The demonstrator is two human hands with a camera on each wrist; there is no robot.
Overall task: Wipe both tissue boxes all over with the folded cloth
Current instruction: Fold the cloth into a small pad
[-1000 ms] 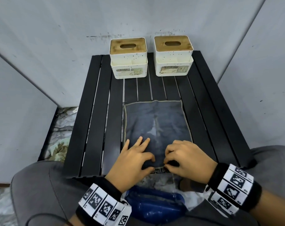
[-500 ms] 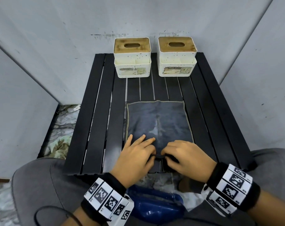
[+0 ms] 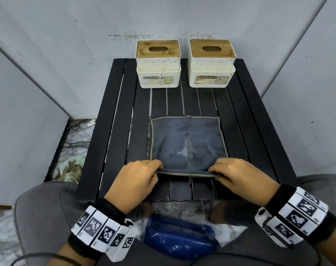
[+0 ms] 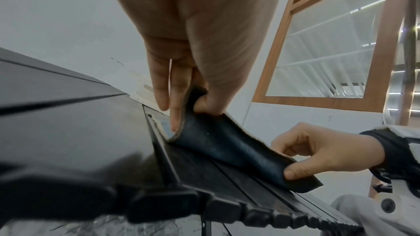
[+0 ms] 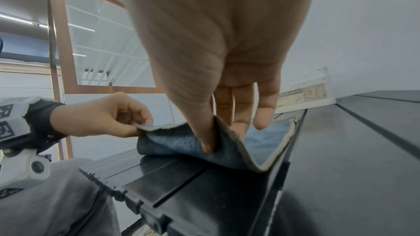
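A dark blue-grey cloth (image 3: 186, 141) lies spread on the black slatted table (image 3: 113, 131). My left hand (image 3: 153, 169) pinches its near left corner and my right hand (image 3: 214, 170) pinches its near right corner, lifting the near edge off the slats. In the left wrist view the left hand (image 4: 193, 103) grips the cloth (image 4: 227, 143) between thumb and fingers; the right wrist view shows the right hand (image 5: 218, 132) pinching the cloth (image 5: 177, 143) likewise. Two cream tissue boxes with wooden lids stand at the far edge, the left box (image 3: 158, 63) and the right box (image 3: 212, 63), untouched.
Grey walls close in the table on the left, back and right. A blue plastic bag (image 3: 178, 237) lies below the table's near edge between my knees. Rubble-like floor (image 3: 75, 150) shows left of the table. Bare slats separate the cloth from the boxes.
Both hands have moved apart from the middle of the cloth's near edge to its two near corners, and the near edge is now raised off the table.
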